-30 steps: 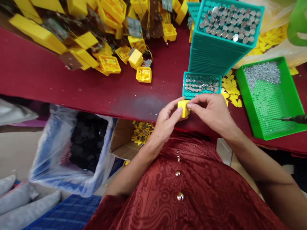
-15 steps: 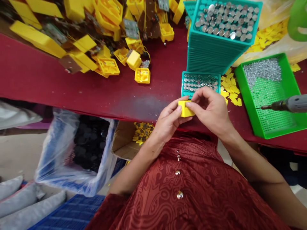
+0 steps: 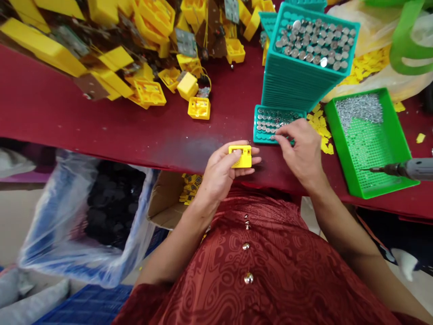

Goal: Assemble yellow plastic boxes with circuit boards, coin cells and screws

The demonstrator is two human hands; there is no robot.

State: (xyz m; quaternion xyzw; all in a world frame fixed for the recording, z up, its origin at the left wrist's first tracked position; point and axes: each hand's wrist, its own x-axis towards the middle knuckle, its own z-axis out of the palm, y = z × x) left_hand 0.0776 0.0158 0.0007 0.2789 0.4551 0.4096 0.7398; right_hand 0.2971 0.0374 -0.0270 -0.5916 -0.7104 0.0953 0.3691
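Observation:
My left hand (image 3: 219, 169) holds a small yellow plastic case (image 3: 246, 158), thumb pressed on its face and fingers behind it. Openings show in the side of the case turned up towards me. Over the front of a small teal tray (image 3: 257, 131), my right hand (image 3: 301, 151) pinches thumb and forefinger together at a button cell (image 3: 272, 137). Rows of silver button cells fill much of that tray, and my right hand hides part of them. Just behind rises a tall stack of teal trays (image 3: 299, 85), its top one covered with more cells.
Yellow cases with wires and circuit boards (image 3: 149, 92) are heaped at the back left. On the right, a green basket (image 3: 348, 167) contains small metal pieces, with a power screwdriver (image 3: 402, 169) over it. Yellow chips (image 3: 320, 124) lie between. A plastic-lined blue crate (image 3: 130, 253) stands below the table.
My right hand has left the yellow case and moved to the teal tray's front. My left hand has drawn the case left and turned it, showing its openings.

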